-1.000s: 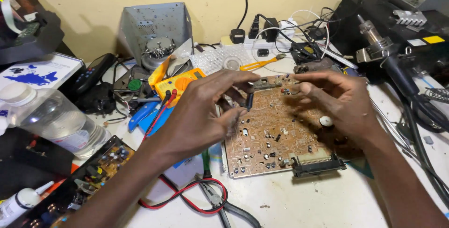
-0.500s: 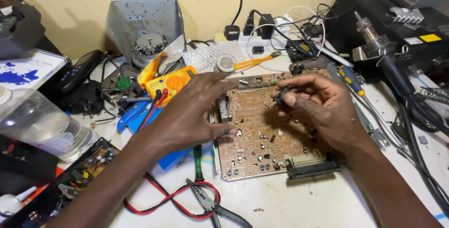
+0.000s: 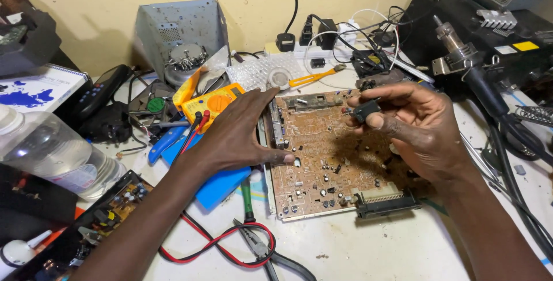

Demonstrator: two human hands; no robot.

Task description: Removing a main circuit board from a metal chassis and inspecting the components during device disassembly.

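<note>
Centrally, a brown circuit board (image 3: 328, 154) is being pressed by the flat, spread left hand (image 3: 239, 137); just above it, a small black component (image 3: 366, 110) is being pinched by the right hand (image 3: 417, 128).

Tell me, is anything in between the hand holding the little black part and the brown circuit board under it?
Nothing visible. The right hand pinches the small black part in its fingertips above the brown circuit board, with only open air between them. The left hand rests flat on the board's left edge, off to the side.

Brown circuit board (image 3: 328, 154) flat on table, small black component (image 3: 366, 110) lifted above
</note>
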